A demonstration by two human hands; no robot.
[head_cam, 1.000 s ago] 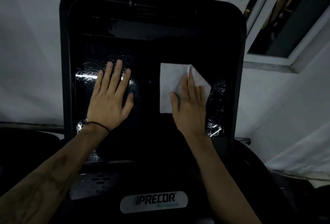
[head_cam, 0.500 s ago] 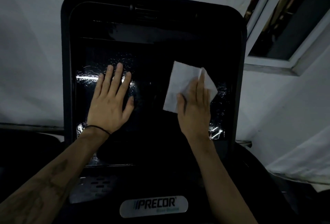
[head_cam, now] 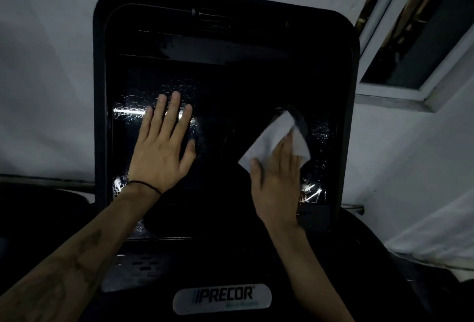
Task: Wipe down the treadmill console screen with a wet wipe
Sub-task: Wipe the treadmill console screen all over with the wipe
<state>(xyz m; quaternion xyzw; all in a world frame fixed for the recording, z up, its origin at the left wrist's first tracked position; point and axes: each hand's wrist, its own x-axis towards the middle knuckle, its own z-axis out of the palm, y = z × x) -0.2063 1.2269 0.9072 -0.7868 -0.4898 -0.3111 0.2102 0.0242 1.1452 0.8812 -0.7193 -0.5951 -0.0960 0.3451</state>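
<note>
Right hand (head_cam: 278, 183) presses the wet wipe (head_cam: 272, 139) flat-fingered onto the console screen (head_cam: 223, 126); left hand (head_cam: 161, 149) rests flat, fingers spread. Risk: loose wipe corner folds, leaving streaks.

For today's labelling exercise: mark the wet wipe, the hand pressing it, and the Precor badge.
wet wipe (head_cam: 268, 142), head view, bare middle of the white sheet.
right hand (head_cam: 278, 180), head view, back of the hand.
Precor badge (head_cam: 222, 298), head view, on the lettering.
</note>
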